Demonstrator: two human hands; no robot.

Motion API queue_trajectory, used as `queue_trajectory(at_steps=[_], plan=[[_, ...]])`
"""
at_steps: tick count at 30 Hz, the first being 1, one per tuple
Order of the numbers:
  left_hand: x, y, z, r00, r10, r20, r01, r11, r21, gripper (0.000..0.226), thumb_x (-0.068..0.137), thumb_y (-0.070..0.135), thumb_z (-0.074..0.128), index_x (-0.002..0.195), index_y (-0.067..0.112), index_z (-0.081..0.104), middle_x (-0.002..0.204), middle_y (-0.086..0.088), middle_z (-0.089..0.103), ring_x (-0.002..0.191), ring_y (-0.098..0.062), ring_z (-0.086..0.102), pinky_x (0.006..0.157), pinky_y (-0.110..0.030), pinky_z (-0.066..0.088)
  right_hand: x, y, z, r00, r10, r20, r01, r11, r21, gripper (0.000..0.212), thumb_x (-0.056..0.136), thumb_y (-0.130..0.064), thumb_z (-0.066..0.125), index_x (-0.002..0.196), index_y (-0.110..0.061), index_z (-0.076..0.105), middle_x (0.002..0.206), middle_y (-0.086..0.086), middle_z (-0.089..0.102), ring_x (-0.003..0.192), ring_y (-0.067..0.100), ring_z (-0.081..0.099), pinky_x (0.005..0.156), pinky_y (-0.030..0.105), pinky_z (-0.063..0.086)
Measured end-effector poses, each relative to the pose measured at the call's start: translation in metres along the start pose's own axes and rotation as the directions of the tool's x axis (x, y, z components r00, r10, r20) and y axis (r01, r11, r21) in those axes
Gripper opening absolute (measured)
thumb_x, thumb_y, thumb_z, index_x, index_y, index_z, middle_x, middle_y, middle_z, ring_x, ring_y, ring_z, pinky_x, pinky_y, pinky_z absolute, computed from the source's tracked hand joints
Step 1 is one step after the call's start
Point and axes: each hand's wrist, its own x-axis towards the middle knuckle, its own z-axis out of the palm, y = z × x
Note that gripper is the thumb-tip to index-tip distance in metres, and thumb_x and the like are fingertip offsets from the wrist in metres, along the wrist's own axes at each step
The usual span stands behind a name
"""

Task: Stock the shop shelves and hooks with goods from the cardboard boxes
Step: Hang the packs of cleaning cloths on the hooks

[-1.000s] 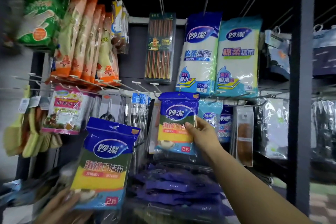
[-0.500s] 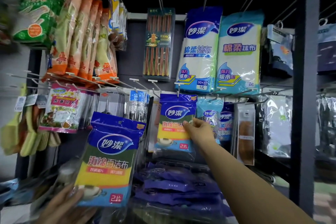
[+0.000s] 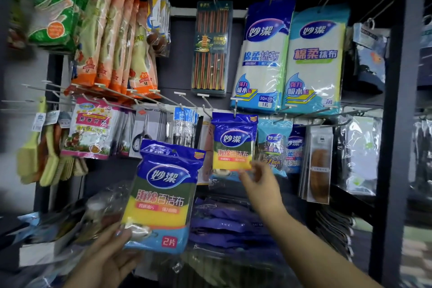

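Dark pegboard wall (image 3: 180, 61), white hooks (image 3: 235, 104), hanging sponge pack (image 3: 233, 142).

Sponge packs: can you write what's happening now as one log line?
left hand holds sponge pack | right hand at hung sponge pack, grip unclear | hook loaded

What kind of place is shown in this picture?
Most likely a small household-goods shop. Packaged cleaning cloths and chopsticks hang on wire hooks, and the left hand holds another sponge pack for hanging.
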Motion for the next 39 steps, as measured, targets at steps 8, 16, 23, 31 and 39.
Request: queue_trajectory(at_steps=[8,16,23,31,39], plan=[[-0.02,-0.02,0.057,0.972,-0.072,0.222,0.057,0.996,0.073,0.032,0.071,0.01,0.057,0.102,0.009,0.06,0.08,-0.014,0.073,0.063,-0.026,0.07,0.059,-0.034,0.056,-0.093,0.001,-0.006,0.856,0.173,0.488,-0.362,0.873,0.326,0.053,0.079,-0.042,0.067,0.12,-0.01,0.052,0.099,0.006,0.07,0.082,0.011,0.07,0.066,0.025,0.057],[-0.024,-0.018,0.065,0.989,-0.008,0.148,-0.04,0.947,0.318,0.025,0.075,0.006,0.075,0.097,0.015,0.064,0.086,-0.01,0.071,0.056,-0.015,0.067,0.053,-0.027,0.051,-0.064,-0.01,-0.03,0.94,0.105,0.325,-0.24,0.881,0.409,0.02,0.089,-0.016,0.063,0.107,-0.01,0.06,0.091,0.0,0.076,0.082,0.014,0.073,0.065,0.024,0.057],[-0.009,-0.003,0.029,0.999,0.041,-0.001,-0.037,0.915,0.402,0.016,0.089,-0.005,0.055,0.083,0.008,0.063,0.06,-0.009,0.068,0.049,-0.022,0.06,0.045,-0.023,0.047,-0.012,-0.041,-0.039,0.951,0.047,0.307,-0.149,0.936,0.318,0.012,0.091,-0.022,0.062,0.101,-0.016,0.062,0.092,0.0,0.074,0.077,0.012,0.072,0.067,0.024,0.057],[-0.01,0.007,0.018,1.0,0.021,0.005,-0.022,0.914,0.405,0.01,0.088,-0.006,0.056,0.087,0.0,0.063,0.06,-0.013,0.068,0.041,-0.019,0.06,0.038,-0.022,0.048,0.016,-0.052,-0.027,0.944,0.136,0.299,-0.219,0.94,0.262,0.028,0.092,-0.029,0.061,0.109,-0.006,0.061,0.09,0.009,0.074,0.07,0.015,0.071,0.063,0.029,0.057],[-0.015,0.011,0.015,1.0,0.014,-0.015,-0.007,0.921,0.389,0.012,0.089,-0.008,0.053,0.086,0.001,0.061,0.054,-0.007,0.067,0.036,-0.014,0.06,0.034,-0.021,0.047,0.023,-0.053,-0.025,0.936,0.183,0.299,-0.269,0.923,0.277,0.035,0.091,-0.028,0.063,0.108,0.002,0.063,0.09,0.014,0.073,0.07,0.019,0.071,0.07,0.033,0.059]])
